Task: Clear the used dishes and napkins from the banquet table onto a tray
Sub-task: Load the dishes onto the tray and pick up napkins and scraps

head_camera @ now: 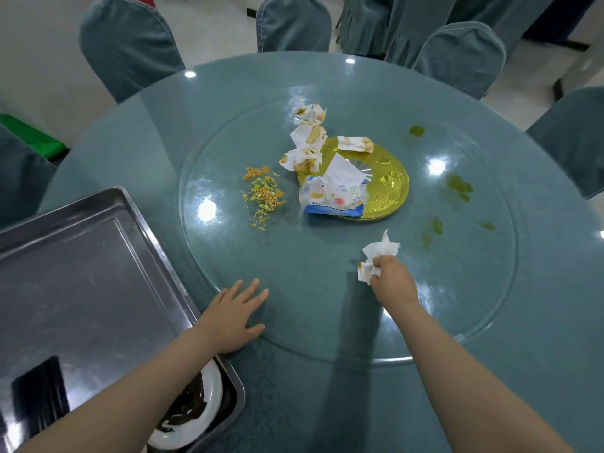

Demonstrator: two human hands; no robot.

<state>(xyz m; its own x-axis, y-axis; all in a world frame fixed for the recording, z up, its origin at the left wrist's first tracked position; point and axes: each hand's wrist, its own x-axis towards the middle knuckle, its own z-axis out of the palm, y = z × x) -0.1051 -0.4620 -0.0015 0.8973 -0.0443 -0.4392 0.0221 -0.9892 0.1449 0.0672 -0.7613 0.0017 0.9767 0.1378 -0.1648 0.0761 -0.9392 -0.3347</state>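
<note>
One crumpled napkin [376,258] is pinched in the right hand [394,282], lifted just off the bench [539,354]. The left hand [233,317] lies flat with fingers spread, just right of the tray [98,223], where a dirty plate [196,407] already sits. Napkin-gathering looks underway. Next, I judge, carry it leftward across to the tray; four more stained napkins [307,138] wait well beyond the right hand.
</note>
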